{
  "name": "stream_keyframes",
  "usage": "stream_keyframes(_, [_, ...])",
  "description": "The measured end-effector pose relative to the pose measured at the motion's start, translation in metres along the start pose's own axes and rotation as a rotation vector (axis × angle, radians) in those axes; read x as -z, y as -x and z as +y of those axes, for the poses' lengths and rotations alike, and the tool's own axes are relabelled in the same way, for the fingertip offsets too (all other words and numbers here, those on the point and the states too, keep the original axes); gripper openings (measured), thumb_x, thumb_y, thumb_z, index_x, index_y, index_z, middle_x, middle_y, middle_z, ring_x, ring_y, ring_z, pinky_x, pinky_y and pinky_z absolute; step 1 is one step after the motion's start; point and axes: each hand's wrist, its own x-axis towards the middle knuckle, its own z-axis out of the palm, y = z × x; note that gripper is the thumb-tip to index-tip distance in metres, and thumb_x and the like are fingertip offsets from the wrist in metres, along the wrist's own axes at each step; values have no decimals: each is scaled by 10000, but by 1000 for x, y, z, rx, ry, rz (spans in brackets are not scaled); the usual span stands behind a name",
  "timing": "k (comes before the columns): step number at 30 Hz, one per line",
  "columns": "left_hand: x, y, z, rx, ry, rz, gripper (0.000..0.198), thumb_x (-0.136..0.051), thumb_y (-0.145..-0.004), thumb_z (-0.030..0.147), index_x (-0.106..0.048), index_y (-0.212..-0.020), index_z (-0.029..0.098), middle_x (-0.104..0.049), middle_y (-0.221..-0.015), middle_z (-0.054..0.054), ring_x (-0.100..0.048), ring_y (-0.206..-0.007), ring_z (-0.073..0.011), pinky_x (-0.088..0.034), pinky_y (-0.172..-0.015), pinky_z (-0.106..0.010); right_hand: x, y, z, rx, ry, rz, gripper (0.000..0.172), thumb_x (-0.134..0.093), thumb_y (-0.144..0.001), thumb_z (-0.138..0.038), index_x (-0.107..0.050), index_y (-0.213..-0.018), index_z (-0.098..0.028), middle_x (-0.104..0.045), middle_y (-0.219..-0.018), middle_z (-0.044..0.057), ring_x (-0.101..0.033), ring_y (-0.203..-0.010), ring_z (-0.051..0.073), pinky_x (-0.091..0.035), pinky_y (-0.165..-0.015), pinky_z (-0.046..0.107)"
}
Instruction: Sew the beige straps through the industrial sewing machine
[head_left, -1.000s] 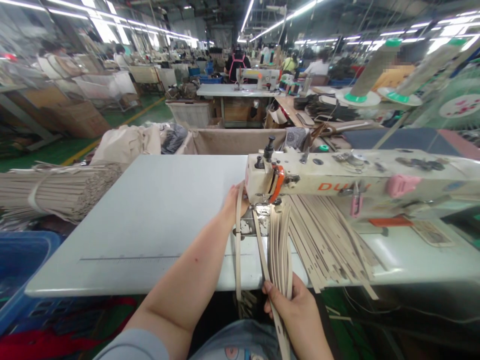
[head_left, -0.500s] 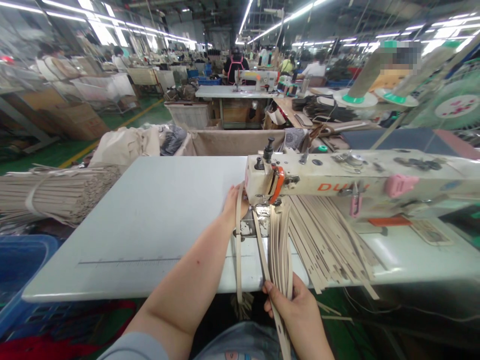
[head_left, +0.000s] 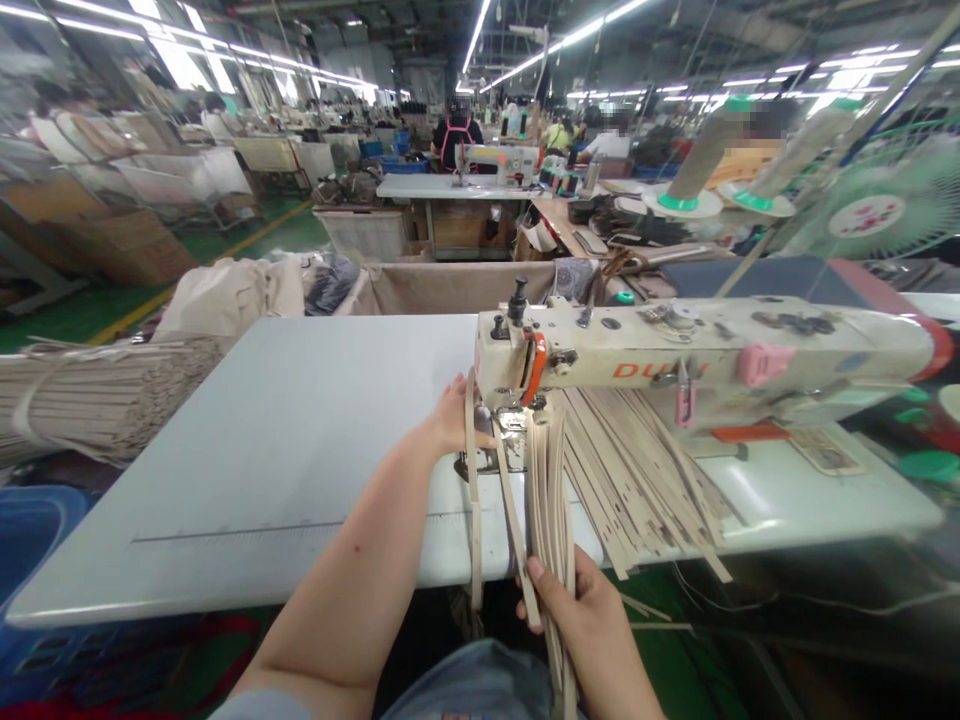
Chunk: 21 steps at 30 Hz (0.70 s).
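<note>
Gripping a bundle of long, flat beige strips (head_left: 547,480) by the near edge of the glossy pale table (head_left: 300,420), the right hand (head_left: 579,605) also holds one separate narrow beige strip (head_left: 513,505) leading up to the cream metal sewing machine (head_left: 585,345). Farther in, I see the left hand (head_left: 451,422) beside the machine's head, thumb outstretched; I cannot tell whether it grips anything. Beyond stands a beige-walled bin (head_left: 457,284).

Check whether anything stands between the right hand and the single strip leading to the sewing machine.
Nothing visible does: the right hand holds that single strip near its lower end, along with the bundle of strips beside it.
</note>
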Motion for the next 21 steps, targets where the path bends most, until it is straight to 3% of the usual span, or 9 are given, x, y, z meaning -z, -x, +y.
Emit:
stream_keyframes(5, [-4, -3, -2, 9, -31, -16, 1154, -1092, -575, 469, -675, -1626, 239, -579, -1756, -188, -400, -1714, -567, -321, -1433, -741, 9, 9, 0, -135, -145, -30, 668, -1152, -585, -678, -856, -909, -174, -872, -771, 80, -795, -660, 201, -603, -604, 263])
stream_keyframes(12, [-4, -4, 0, 16, -96, -18, 1096, -1093, -577, 464, -716, -1584, 249, -572, -1767, -180, -377, -1728, -564, -330, -1432, -733, 28, 12, 3, -303, -318, -143, 537, -1205, -577, -456, -899, -912, -170, -841, -738, 44, -766, -643, 152, -554, -569, 190])
stream_keyframes(21, [-5, -7, 4, 32, -177, -43, 1119, -1062, -588, 376, -674, -1627, 224, -606, -1735, -194, -356, -1744, -566, -343, -1427, -735, 38, 11, 16, -298, -260, -140, 548, -1153, -677, -510, -903, -1006, -151, -850, -734, 75, -732, -623, 145, -557, -597, 185])
